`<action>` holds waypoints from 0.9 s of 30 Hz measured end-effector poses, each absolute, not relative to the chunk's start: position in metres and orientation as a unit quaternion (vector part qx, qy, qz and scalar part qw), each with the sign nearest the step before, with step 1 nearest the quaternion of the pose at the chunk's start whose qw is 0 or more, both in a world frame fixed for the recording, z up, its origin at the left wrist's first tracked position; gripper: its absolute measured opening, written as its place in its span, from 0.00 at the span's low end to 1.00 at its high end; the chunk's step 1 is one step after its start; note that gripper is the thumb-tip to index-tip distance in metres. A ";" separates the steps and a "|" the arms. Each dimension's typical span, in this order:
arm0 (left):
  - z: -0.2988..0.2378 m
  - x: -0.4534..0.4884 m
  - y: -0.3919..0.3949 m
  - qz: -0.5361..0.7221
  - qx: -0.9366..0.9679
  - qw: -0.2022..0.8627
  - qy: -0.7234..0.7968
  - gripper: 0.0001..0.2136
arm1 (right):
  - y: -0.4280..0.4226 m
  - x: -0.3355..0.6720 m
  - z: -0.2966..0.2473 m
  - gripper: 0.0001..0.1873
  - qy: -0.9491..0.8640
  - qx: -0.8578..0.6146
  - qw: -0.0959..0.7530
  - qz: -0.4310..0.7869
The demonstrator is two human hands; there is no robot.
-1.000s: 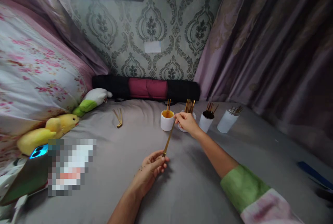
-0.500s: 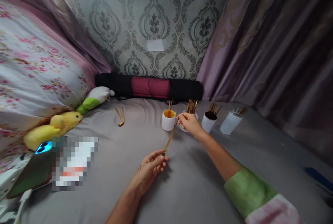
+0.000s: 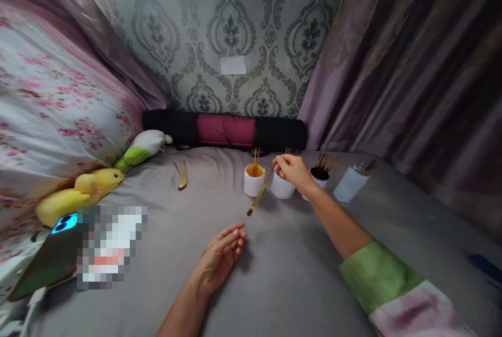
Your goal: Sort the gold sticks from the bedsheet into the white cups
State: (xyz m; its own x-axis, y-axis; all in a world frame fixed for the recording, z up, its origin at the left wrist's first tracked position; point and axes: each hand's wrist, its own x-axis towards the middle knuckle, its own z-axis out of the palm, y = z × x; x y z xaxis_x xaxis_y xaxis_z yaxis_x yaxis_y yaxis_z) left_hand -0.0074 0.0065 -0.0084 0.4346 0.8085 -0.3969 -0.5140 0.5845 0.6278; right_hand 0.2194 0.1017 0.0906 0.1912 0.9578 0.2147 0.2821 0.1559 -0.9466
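My right hand (image 3: 291, 169) pinches a paintbrush (image 3: 261, 190) by the end of its handle, in front of the second white cup (image 3: 283, 188). The brush slants down to the left, its dark bristle tip hanging above the grey sheet. Below that tip, my left hand (image 3: 224, 254) is open and empty, its fingers loosely curled. Beside the brush stands a white cup with a yellow inside (image 3: 254, 186), holding two thin sticks or brush handles. Several brushes stick up from the second cup, which my right hand partly hides.
A dark-mouthed cup (image 3: 319, 176) and a tilted white cup (image 3: 350, 185), both with brushes, stand at right. More brushes (image 3: 181, 177) lie left of the cups. Behind is a long black-and-maroon bag (image 3: 225, 130). Plush toys (image 3: 90, 185) and a phone (image 3: 47, 258) are at left.
My left hand has let go of the brush's bristle end and moved slightly down and left. My right hand has lifted the brush up and to the right.
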 end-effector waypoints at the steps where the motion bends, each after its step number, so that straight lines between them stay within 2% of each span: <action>1: -0.008 -0.008 0.007 0.406 0.207 0.821 0.344 0.14 | 0.103 0.221 0.095 0.15 -0.545 -0.565 0.531 0.320; 13: -0.007 -0.012 0.009 0.419 0.168 0.827 0.335 0.13 | 0.131 0.243 0.132 0.15 -0.518 -0.560 0.606 0.224; 27: -0.009 -0.013 0.010 0.425 0.165 0.829 0.324 0.13 | 0.155 0.247 0.123 0.17 -0.577 -0.606 0.543 0.071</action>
